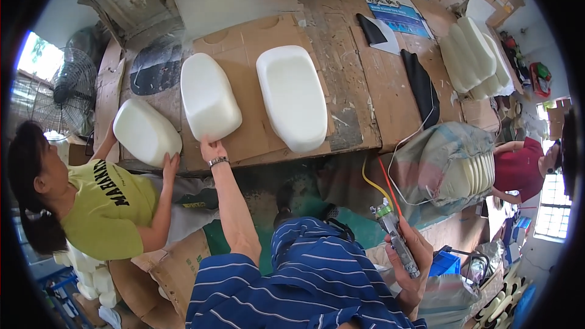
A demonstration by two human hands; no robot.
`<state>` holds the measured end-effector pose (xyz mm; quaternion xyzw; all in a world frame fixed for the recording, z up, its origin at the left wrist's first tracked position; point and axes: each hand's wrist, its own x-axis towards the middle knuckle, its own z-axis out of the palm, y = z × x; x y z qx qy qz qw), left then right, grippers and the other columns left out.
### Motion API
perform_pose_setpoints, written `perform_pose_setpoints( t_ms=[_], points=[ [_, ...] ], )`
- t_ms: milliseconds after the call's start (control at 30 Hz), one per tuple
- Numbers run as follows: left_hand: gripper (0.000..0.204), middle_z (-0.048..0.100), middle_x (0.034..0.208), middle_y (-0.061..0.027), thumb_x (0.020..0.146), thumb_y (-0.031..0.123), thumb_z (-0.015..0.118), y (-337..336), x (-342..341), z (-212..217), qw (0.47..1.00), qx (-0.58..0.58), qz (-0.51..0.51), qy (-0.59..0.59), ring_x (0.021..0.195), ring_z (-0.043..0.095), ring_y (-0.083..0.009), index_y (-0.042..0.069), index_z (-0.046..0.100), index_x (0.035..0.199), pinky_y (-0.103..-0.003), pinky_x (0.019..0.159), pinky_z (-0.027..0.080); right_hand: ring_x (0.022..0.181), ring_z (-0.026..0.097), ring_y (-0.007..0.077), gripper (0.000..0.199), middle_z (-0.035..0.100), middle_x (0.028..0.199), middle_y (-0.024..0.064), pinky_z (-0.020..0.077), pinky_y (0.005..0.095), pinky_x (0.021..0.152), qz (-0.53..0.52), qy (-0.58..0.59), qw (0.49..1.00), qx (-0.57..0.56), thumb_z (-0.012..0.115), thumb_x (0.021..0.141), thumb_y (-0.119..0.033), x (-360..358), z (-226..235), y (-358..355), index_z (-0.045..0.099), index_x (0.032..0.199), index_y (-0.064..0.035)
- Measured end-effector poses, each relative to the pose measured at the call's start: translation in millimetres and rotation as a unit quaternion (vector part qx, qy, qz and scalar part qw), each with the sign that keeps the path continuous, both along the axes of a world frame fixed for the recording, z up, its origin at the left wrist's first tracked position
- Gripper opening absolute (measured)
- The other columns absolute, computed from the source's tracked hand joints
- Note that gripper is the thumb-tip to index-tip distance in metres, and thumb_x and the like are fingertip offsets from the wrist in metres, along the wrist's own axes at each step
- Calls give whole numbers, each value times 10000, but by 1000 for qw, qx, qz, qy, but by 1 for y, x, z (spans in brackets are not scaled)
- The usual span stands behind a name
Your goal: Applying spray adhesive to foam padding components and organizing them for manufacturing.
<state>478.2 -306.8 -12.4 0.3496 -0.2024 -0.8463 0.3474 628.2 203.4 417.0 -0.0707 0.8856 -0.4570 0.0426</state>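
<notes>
My left hand (211, 148) reaches forward over the table edge, its fingers closed on the near end of a white moulded cushion (210, 94), probably foam. To its right on the cardboard lies a second white cushion (294, 94) with a hollowed top, untouched. My right hand (414, 254) is wrapped around a metal spray gun (396, 240) held low at my right side, away from the table. A yellow hose (373, 184) and a red hose (390, 186) run up from the gun. On my left, a co-worker in a yellow-green shirt has both hands on a third white cushion (146, 133).
Cardboard (256, 30) covers the worktable. Black sheet pieces (419, 85) and stacked white pads (469, 55) lie at the right. A large plastic sack (451, 140) with pale pads stands before a person in red. A fan (64, 88) stands far left.
</notes>
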Motion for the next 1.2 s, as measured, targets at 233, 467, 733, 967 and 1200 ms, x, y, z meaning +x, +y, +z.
perform_pose_setpoints(
  t_ms=[233, 467, 733, 967, 1200],
  points=[
    [587, 540, 1324, -81, 864, 101, 737, 170, 42, 47, 945, -77, -225, -225, 1135, 572, -230, 60, 516, 1406, -405, 888, 550, 882, 666, 214, 578, 682, 1038, 184, 509, 293, 800, 12, -19, 1000, 16, 713, 790, 3, -3, -4, -8, 581, 1349, 66],
    [997, 430, 1461, -195, 862, 138, 793, 252, 23, 90, 912, -27, -383, -144, 1282, 520, -330, 127, 112, 1591, -564, 968, 514, 864, 646, 202, 544, 678, 1015, 164, 508, 300, 806, 23, 5, 1000, 0, 714, 820, -25, -6, 1, -9, 587, 1341, 66],
    [991, 541, 1350, -173, 819, 168, 828, 273, -21, 71, 928, -78, -335, -142, 1158, 599, -306, 136, 203, 1587, -489, 848, 575, 826, 657, 192, 530, 688, 955, 144, 512, 297, 773, -8, 29, 999, 23, 703, 845, -26, 3, -6, 5, 583, 1356, 53],
    [1007, 533, 1356, -165, 825, 193, 832, 263, -20, 78, 923, -90, -353, -122, 1157, 596, -291, 102, 186, 1592, -452, 841, 582, 827, 661, 198, 528, 693, 959, 146, 511, 297, 778, -25, 19, 999, 11, 723, 823, -35, 3, -6, 6, 601, 1328, 62],
    [963, 479, 1394, -151, 868, 157, 800, 267, 4, 74, 930, -54, -353, -88, 1209, 551, -273, 85, 168, 1591, -462, 967, 538, 840, 657, 200, 537, 691, 965, 155, 503, 301, 793, -29, 0, 999, 16, 727, 807, -41, 11, 0, 16, 605, 1319, 65]
  ],
)
